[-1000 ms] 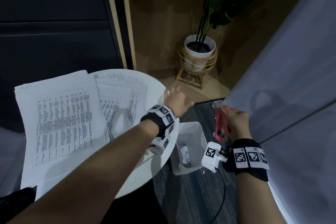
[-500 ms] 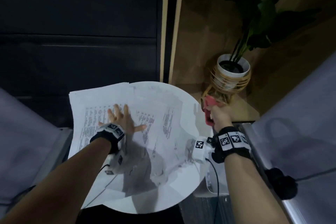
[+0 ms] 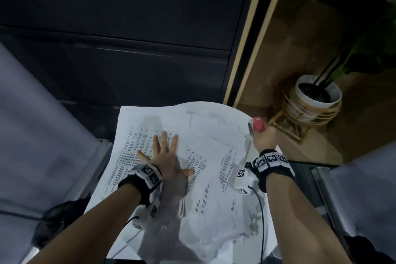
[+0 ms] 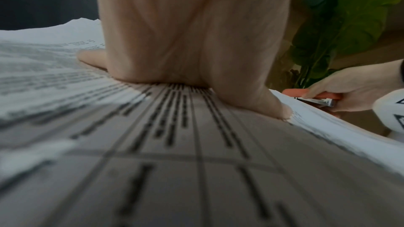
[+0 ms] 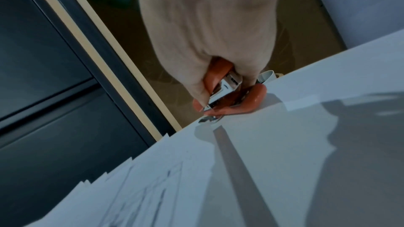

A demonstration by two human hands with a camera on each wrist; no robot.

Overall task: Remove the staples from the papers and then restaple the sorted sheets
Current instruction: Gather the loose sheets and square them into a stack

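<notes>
The left hand (image 3: pixel 165 157) lies flat on the papers (image 3: pixel 214 178), fingers straight and fanned apart, thumb stretched out toward the stapler side. The left wrist view shows the palm (image 4: pixel 186 40) pressed down onto a printed sheet (image 4: pixel 174 161) with ruled columns of text. These papers cover most of the round white desk (image 3: pixel 233 113), overlapping one another at loose angles, and the topmost stack under the palm juts past the desk's edge on the side away from the stapler.

The right hand (image 3: pixel 262 138) is at the far edge of the desk on the opposite side from the left hand, its fingers curled round a red stapler (image 3: pixel 258 124). In the right wrist view the stapler (image 5: pixel 229 96) shows its silver metal magazine between red upper and lower parts, and its lower part touches or nearly touches the bare desk (image 5: pixel 284 144) just by the rim. The papers nearest to it end a little short of the stapler.

Beyond the desk on the stapler side stands a white plant pot (image 3: pixel 317 96) in a cane stand, on the floor. Behind the desk is a dark cabinet (image 3: pixel 128 27).
</notes>
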